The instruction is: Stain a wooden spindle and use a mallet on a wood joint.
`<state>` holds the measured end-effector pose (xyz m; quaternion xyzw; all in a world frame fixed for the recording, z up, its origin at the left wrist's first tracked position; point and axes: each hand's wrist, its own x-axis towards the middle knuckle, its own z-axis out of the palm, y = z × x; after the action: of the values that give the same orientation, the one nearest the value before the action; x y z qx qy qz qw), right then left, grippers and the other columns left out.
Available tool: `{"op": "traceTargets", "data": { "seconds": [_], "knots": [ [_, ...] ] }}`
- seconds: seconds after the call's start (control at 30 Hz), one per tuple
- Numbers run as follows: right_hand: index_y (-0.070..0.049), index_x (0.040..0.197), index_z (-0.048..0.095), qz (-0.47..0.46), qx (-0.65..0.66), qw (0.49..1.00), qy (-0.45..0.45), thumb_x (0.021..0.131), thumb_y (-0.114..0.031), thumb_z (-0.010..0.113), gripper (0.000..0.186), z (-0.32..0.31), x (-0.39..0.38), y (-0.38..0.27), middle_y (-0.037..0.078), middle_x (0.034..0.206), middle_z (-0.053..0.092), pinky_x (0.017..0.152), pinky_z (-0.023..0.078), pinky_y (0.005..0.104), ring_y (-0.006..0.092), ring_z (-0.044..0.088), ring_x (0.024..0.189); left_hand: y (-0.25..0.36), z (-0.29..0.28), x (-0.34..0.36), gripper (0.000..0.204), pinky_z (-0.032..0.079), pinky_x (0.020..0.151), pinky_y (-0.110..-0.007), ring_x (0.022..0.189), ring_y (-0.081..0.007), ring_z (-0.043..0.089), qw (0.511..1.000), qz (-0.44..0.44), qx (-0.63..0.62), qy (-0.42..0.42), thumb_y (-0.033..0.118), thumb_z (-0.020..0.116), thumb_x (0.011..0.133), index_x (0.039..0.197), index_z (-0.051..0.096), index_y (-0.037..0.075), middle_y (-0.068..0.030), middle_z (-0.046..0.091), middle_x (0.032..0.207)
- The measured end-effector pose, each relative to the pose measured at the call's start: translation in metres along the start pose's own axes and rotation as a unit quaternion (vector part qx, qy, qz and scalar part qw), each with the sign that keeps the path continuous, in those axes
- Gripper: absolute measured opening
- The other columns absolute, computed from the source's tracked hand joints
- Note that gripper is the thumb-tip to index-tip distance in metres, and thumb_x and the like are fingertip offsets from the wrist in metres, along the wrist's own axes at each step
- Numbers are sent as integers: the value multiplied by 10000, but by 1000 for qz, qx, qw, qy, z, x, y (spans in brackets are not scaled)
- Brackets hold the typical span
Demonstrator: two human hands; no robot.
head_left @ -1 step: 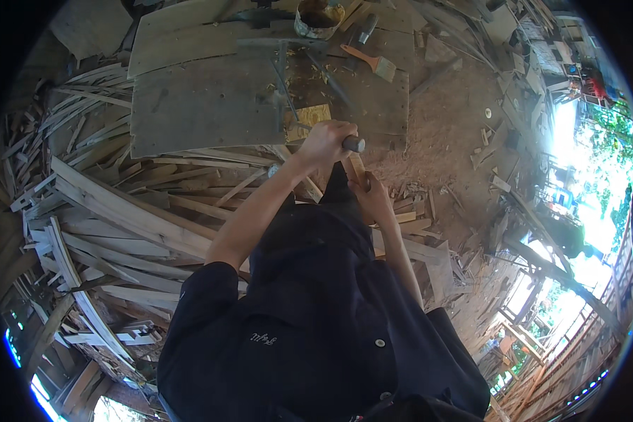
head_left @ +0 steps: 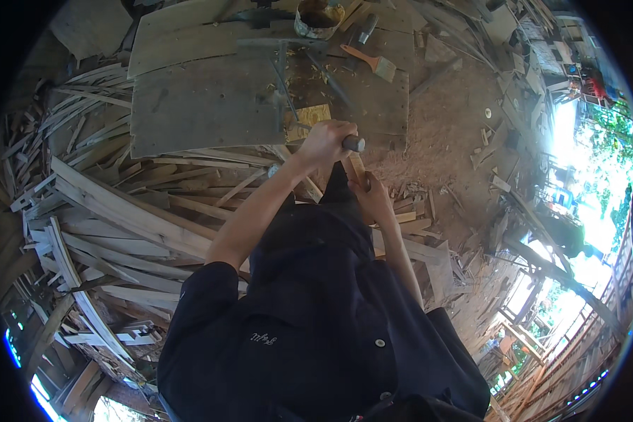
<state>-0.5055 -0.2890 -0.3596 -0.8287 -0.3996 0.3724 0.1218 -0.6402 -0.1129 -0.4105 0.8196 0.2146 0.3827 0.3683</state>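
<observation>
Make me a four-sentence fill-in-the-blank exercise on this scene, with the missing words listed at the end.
1. A dark, round-ended cylinder sticks out at the person's ____ hand.
2. The right hand is on a pale, narrow bar made of ____.
3. The flat, pale-bristled paintbrush on the grey wooden tabletop has a handle coloured ____.
4. On the dark cloth garment is a small, pale, round ____.

Missing words: left; wood; orange; button.

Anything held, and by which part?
Left grip is closed round a grey round-ended piece, its end exposed rightward. Right grip holds a wooden piece by the part nearer the body. Whether they're one tool can't be told.
</observation>
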Motion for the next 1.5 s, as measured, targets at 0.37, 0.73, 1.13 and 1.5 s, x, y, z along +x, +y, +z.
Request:
{"op": "traceTargets", "data": {
  "seconds": [0.37, 0.73, 1.13, 1.5],
  "knots": [
    [69, 1371, 564, 4, -3, 1000, 3, 908, -429, 721, 698, 4, 2, 7, 338, 1193, 681, 987, 518, 488, 454, 660, 1171, 25, -14, 6, 203, 515, 706, -421, 825, -325, 649, 996, -32, 67, 42, 119, 757, 829, 917, 586, 53, -117, 607, 876],
    [65, 1382, 562, 17, -4, 1000, -9, 895, -420, 730, 707, 5, 2, 2, 337, 1199, 680, 989, 515, 493, 464, 654, 1179, 21, 10, -21, 313, 545, 892, -422, 1027, -325, 661, 994, 38, 81, -57, 25, 725, 773, 1035, 555, 50, -115, 619, 1006],
    [49, 1366, 571, 20, 1, 1000, -14, 898, -410, 727, 673, 6, 3, 4, 326, 1172, 689, 970, 518, 500, 468, 662, 1158, 21, 4, -14, 307, 555, 824, -433, 929, -318, 675, 995, 24, 80, -61, 60, 752, 763, 1015, 577, 74, -95, 629, 908],
    [-24, 1426, 560, 24, -16, 1000, -12, 876, -525, 713, 759, 12, 7, 13, 290, 1183, 705, 957, 524, 502, 447, 677, 1147, 17, -1, -6, 359, 540, 804, -455, 966, -336, 668, 995, 5, 51, -89, 57, 762, 734, 1044, 581, 63, -106, 626, 907]
  ]
}}
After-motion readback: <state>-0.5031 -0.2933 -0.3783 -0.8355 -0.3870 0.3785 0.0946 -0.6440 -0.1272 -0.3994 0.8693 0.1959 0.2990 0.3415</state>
